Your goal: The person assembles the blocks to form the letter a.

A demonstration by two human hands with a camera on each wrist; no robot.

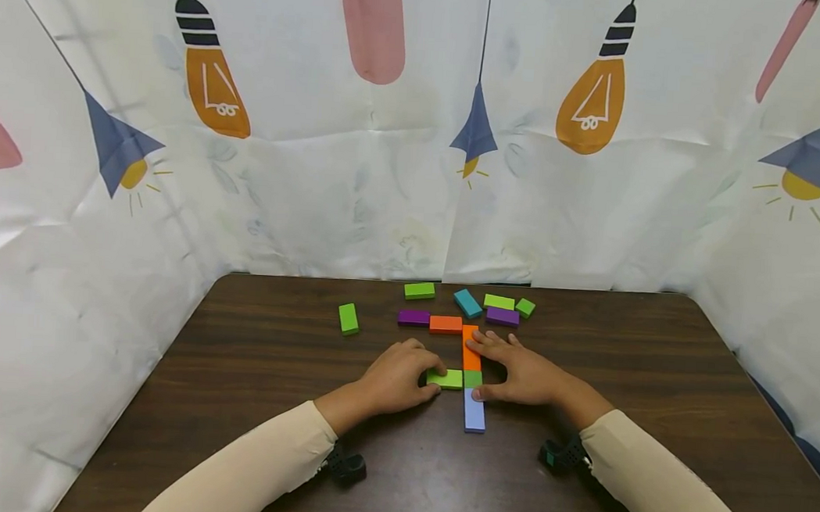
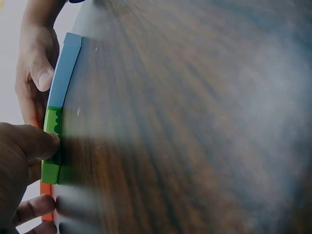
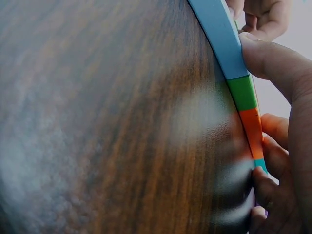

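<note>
My left hand (image 1: 401, 373) pinches a lime green block (image 1: 450, 379) near its left end, with the thumb on its near side and a finger on the far side. The block's right end meets a small green block (image 1: 472, 379) in a straight row. That row has an orange block (image 1: 470, 355) on the far side and a light blue block (image 1: 474, 416) on the near side. Along the row's right side lies my right hand (image 1: 525, 377), its thumb touching the light blue block and its extended fingers on the orange one.
Past the row lie an orange-red block (image 1: 446, 325), a dark purple block (image 1: 414, 318), a teal block (image 1: 467, 303) and a violet block (image 1: 502, 316). Several green blocks (image 1: 419, 290) lie around them on the brown table (image 1: 249, 356). A printed curtain (image 1: 300, 202) hangs behind the table.
</note>
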